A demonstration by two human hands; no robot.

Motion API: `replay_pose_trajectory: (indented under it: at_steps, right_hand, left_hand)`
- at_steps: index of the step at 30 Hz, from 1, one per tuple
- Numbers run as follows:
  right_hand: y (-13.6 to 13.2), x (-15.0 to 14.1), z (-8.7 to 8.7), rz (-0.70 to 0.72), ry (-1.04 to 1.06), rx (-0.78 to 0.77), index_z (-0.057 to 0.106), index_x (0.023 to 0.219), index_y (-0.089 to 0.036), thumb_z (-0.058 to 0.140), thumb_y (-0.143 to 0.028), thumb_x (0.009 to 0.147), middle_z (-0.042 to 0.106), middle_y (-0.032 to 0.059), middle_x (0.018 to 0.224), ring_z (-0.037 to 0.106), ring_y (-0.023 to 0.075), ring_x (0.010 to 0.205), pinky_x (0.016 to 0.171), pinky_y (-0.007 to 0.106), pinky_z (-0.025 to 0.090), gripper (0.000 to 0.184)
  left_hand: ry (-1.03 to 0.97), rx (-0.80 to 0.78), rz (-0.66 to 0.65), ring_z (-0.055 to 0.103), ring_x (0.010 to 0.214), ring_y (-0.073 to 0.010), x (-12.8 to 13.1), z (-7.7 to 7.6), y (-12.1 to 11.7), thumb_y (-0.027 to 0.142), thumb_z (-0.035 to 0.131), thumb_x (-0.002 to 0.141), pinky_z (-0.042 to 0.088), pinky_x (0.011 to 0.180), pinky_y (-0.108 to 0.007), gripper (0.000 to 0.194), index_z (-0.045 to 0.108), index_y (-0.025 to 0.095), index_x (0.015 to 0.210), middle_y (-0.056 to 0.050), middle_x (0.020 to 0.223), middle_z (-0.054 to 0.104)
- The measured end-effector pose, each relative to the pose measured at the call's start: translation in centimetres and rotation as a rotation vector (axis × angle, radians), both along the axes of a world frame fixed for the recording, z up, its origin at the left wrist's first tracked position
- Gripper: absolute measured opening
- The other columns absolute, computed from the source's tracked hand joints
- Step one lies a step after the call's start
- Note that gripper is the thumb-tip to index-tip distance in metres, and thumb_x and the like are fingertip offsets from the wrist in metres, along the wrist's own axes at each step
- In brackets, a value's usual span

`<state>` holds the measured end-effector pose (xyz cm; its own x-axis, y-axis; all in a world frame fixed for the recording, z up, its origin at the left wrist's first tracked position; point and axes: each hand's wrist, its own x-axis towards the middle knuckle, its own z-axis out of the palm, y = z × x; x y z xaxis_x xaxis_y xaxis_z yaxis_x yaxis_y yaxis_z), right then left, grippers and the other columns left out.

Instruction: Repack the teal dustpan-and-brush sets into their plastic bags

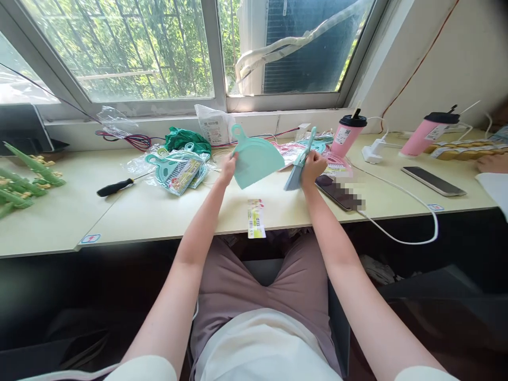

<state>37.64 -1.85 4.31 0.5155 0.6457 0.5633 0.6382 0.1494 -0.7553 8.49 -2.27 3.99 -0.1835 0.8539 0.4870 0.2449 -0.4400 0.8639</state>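
Note:
A mint-green dustpan [257,160] is raised above the desk, gripped at its left edge by my left hand [228,168]. My right hand [315,168] is closed round a small matching hand brush [297,172], its grey bristles pointing down and to the left. Pan and brush are apart from each other. Below them, a printed label card [256,218] lies at the desk's front edge, partly over it. To the left sits a pile of packaged mint dustpan sets [178,168]. Behind my right hand are pink sets [337,165], partly hidden.
A screwdriver [116,187] lies on the desk [151,211] at left. Two pink cups [346,136] stand at right, near a white plug [373,152]. A phone [337,193] with a white cable lies beside my right wrist; another phone [433,181] is further right, near another person's hand [492,163].

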Motion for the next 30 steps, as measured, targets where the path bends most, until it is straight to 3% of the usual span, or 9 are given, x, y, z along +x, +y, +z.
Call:
replay_pose_trajectory:
  at_steps: [3,7,12,17,22,24,30]
  right_hand:
    - [-0.3,-0.6,-0.3,0.055,-0.263,-0.091,0.071,0.08,-0.016,0.037,-0.029,0.101,0.07,0.0133,0.084,0.064,0.0266,0.086,0.078,0.036,0.049,0.042]
    - [-0.2,-1.4,-1.5,0.131,-0.517,-0.209,0.078,0.088,-0.011,0.047,-0.026,0.096,0.075,0.0199,0.095,0.067,0.0305,0.095,0.084,0.039,0.05,0.035]
    - [0.3,-0.9,-2.1,0.101,-0.545,-0.327,0.079,0.096,-0.006,0.045,-0.023,0.097,0.075,0.0261,0.101,0.067,0.0359,0.104,0.089,0.045,0.05,0.039]
    - [0.8,0.0,-2.6,0.065,-0.458,-0.287,0.077,0.095,-0.004,0.043,-0.023,0.098,0.073,0.0284,0.098,0.061,0.0401,0.112,0.095,0.054,0.047,0.039]
    - [1.6,0.4,-3.3,0.035,-0.384,-0.212,0.075,0.103,-0.01,0.045,-0.032,0.099,0.07,0.0255,0.111,0.055,0.0384,0.119,0.101,0.06,0.042,0.038]
    - [1.9,0.6,-3.4,0.034,-0.377,-0.233,0.075,0.104,-0.011,0.045,-0.031,0.099,0.068,0.0257,0.116,0.053,0.0384,0.121,0.103,0.062,0.039,0.036]
    - [1.9,1.2,-3.0,0.086,-0.294,-0.344,0.074,0.092,-0.012,0.051,-0.026,0.095,0.071,0.0244,0.107,0.052,0.0403,0.122,0.106,0.065,0.031,0.027]
  left_hand:
    - [0.115,-0.098,-0.108,0.062,0.098,-0.0242,1.6,-0.1,-0.7,0.04,0.058,0.096,0.05,0.096,-0.04,0.023,0.066,0.018,0.093,-0.007,0.091,0.068]
    - [0.433,-0.173,0.024,0.062,0.1,-0.0263,2.9,-0.6,-1.3,0.021,0.059,0.09,0.048,0.101,-0.043,0.008,0.064,0.019,0.083,-0.009,0.091,0.069]
    - [0.654,-0.184,0.113,0.066,0.107,-0.0318,2.9,-1.4,-1.9,0.006,0.051,0.087,0.047,0.102,-0.044,0.024,0.07,0.017,0.098,-0.015,0.099,0.073]
    - [0.83,-0.23,0.143,0.067,0.112,-0.0351,3.2,-1.9,-2.4,0.001,0.051,0.085,0.048,0.102,-0.047,0.032,0.073,0.016,0.102,-0.019,0.108,0.073]
    - [0.819,-0.226,0.162,0.067,0.111,-0.0349,3.6,-1.8,-2.8,0.014,0.062,0.089,0.049,0.101,-0.045,0.013,0.071,0.017,0.098,-0.018,0.104,0.072]
    - [0.797,-0.211,0.155,0.065,0.114,-0.0365,3.6,-1.7,-2.7,0.022,0.067,0.089,0.047,0.103,-0.047,0.013,0.071,0.016,0.1,-0.019,0.106,0.072]
    - [0.654,-0.188,0.106,0.063,0.112,-0.0342,3.5,-2.1,-2.2,-0.001,0.066,0.071,0.045,0.105,-0.047,0.032,0.074,0.017,0.096,-0.015,0.1,0.074]
